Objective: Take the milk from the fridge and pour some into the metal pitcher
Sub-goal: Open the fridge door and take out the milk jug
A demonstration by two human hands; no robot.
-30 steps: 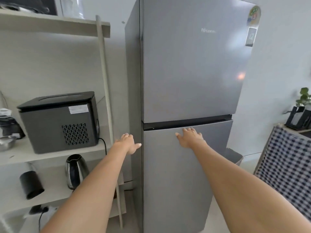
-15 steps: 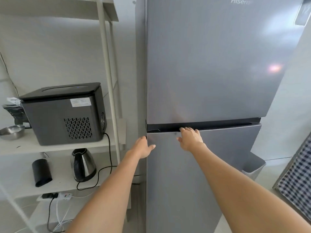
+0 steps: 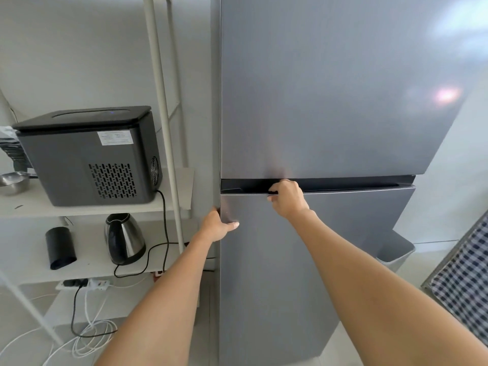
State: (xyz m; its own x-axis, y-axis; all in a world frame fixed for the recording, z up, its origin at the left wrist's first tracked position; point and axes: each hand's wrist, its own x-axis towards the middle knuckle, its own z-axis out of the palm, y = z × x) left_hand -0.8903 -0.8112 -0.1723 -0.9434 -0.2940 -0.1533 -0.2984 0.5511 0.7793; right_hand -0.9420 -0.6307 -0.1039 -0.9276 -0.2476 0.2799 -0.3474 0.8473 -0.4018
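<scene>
A tall grey two-door fridge [image 3: 330,101] fills the middle and right of the view, both doors closed. My right hand [image 3: 287,199] curls its fingers into the dark handle groove [image 3: 356,184] along the top of the lower door [image 3: 317,260]. My left hand [image 3: 217,225] wraps around the left edge of that lower door, thumb on its front. No milk and no metal pitcher are in view.
A white shelf unit [image 3: 87,211] stands left of the fridge with a black box-shaped appliance [image 3: 89,157], a steel bowl [image 3: 13,182], a steel kettle [image 3: 124,237], a black cylinder [image 3: 60,247] and cables. A grey bin [image 3: 393,249] and checked cloth [image 3: 464,281] are at the right.
I have come closer to the fridge. My right hand's fingers went from resting on the lower door into its handle groove. My left hand moved right onto the door's left edge.
</scene>
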